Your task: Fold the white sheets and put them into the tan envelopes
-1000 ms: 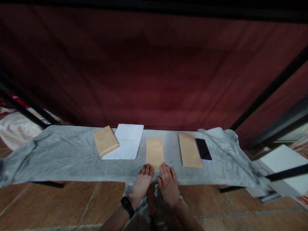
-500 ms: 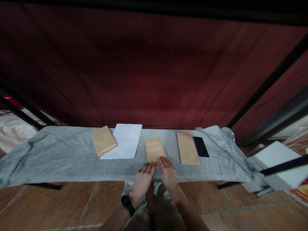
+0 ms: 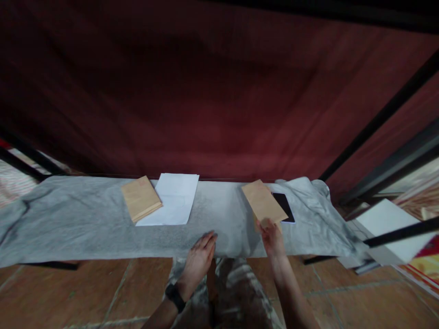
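My right hand (image 3: pixel 273 238) pinches the near edge of a brown paper envelope (image 3: pixel 263 201). That envelope slants over another brown envelope or stack of them, mostly hidden, and over part of a dark phone (image 3: pixel 286 208). Close to the front edge of the grey cloth, my left hand (image 3: pixel 200 257) lies with its fingers stretched out, holding nothing. It wears a black watch on the wrist. Further left, a small pile of brown envelopes (image 3: pixel 141 197) overlaps white paper sheets (image 3: pixel 178 197).
The grey cloth (image 3: pixel 82 219) covers a narrow table. A dark red curtain (image 3: pixel 219 114) hangs behind it, with black metal bars on both sides. At the right stands a white box (image 3: pixel 394 228) by a black bar. Tiled floor (image 3: pixel 103 283) shows below.
My right hand has carried the envelope from the middle of the cloth rightward, over the envelope beside the phone. My left hand has come off it and stays near the middle.
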`<state>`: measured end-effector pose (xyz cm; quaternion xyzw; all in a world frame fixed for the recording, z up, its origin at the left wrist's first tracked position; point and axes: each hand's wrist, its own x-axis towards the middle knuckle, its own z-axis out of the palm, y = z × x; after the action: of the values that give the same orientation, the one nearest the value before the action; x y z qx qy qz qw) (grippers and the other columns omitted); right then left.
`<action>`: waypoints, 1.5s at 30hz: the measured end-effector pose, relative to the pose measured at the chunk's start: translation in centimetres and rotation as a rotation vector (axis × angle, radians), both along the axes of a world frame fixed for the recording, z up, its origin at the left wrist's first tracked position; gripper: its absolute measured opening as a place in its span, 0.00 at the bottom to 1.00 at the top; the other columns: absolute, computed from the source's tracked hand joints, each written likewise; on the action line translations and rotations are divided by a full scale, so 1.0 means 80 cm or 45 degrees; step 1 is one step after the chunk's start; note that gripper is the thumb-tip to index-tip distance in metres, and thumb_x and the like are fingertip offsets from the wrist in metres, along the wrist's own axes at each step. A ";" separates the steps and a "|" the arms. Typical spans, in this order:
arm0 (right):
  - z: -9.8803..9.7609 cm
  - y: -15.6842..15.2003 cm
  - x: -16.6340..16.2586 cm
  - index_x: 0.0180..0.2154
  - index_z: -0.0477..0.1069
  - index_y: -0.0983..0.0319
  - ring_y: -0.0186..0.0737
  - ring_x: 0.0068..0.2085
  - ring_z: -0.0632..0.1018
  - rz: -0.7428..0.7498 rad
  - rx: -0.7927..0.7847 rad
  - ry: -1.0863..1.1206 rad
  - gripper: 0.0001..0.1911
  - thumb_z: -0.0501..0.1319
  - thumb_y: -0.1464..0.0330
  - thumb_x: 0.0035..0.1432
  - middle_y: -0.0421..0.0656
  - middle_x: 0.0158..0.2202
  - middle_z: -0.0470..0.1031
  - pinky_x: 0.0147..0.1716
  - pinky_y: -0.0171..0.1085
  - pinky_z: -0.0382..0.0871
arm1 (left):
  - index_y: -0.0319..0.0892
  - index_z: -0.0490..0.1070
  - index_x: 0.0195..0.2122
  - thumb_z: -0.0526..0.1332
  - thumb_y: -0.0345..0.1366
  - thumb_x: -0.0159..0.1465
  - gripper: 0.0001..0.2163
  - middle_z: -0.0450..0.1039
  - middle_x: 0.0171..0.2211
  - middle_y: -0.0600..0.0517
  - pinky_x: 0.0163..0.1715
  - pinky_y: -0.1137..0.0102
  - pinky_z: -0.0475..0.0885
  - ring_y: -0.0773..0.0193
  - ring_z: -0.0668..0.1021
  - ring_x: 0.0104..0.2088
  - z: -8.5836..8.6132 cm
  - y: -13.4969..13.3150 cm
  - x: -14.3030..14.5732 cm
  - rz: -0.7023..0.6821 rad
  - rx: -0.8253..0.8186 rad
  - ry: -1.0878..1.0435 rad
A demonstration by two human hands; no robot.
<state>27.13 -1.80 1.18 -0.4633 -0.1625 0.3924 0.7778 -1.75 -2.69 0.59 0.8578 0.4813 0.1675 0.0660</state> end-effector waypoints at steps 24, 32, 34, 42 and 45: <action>-0.029 -0.004 0.005 0.25 0.69 0.60 0.38 0.35 0.83 0.315 -0.259 0.552 0.09 0.62 0.76 0.56 0.44 0.30 0.81 0.42 0.35 0.80 | 0.46 0.71 0.56 0.52 0.31 0.71 0.16 0.72 0.58 0.49 0.58 0.58 0.69 0.58 0.73 0.58 -0.022 0.003 -0.018 -0.123 0.078 -0.079; -0.030 -0.023 0.031 0.28 0.73 0.62 0.41 0.37 0.84 0.461 -0.384 0.507 0.05 0.62 0.75 0.56 0.48 0.34 0.83 0.40 0.37 0.81 | 0.43 0.68 0.59 0.49 0.35 0.71 0.18 0.66 0.63 0.43 0.59 0.53 0.66 0.51 0.66 0.64 -0.010 0.050 -0.052 0.322 0.206 -0.159; -0.028 -0.027 0.039 0.30 0.74 0.62 0.41 0.39 0.84 0.492 -0.404 0.541 0.04 0.62 0.76 0.55 0.48 0.36 0.83 0.39 0.37 0.82 | 0.41 0.66 0.61 0.50 0.36 0.70 0.19 0.62 0.65 0.42 0.61 0.52 0.64 0.49 0.63 0.66 -0.011 0.062 -0.064 0.452 0.235 -0.136; -0.006 -0.046 0.031 0.46 0.75 0.66 0.33 0.50 0.81 0.470 -0.310 0.925 0.19 0.52 0.82 0.60 0.51 0.46 0.81 0.48 0.29 0.77 | 0.34 0.68 0.59 0.53 0.43 0.70 0.22 0.67 0.62 0.35 0.59 0.53 0.64 0.45 0.68 0.63 -0.011 0.081 -0.096 0.670 0.104 0.157; -0.006 -0.047 0.013 0.46 0.76 0.67 0.32 0.48 0.81 0.558 -0.359 0.959 0.17 0.52 0.81 0.61 0.50 0.45 0.82 0.49 0.29 0.76 | 0.39 0.70 0.57 0.52 0.42 0.71 0.19 0.70 0.59 0.38 0.58 0.54 0.66 0.47 0.71 0.60 -0.003 0.084 -0.094 0.642 0.102 0.244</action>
<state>28.18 -5.55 0.67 -0.3444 0.0926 0.7071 0.6106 -9.30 4.04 0.32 0.7249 0.6767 0.1155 -0.0575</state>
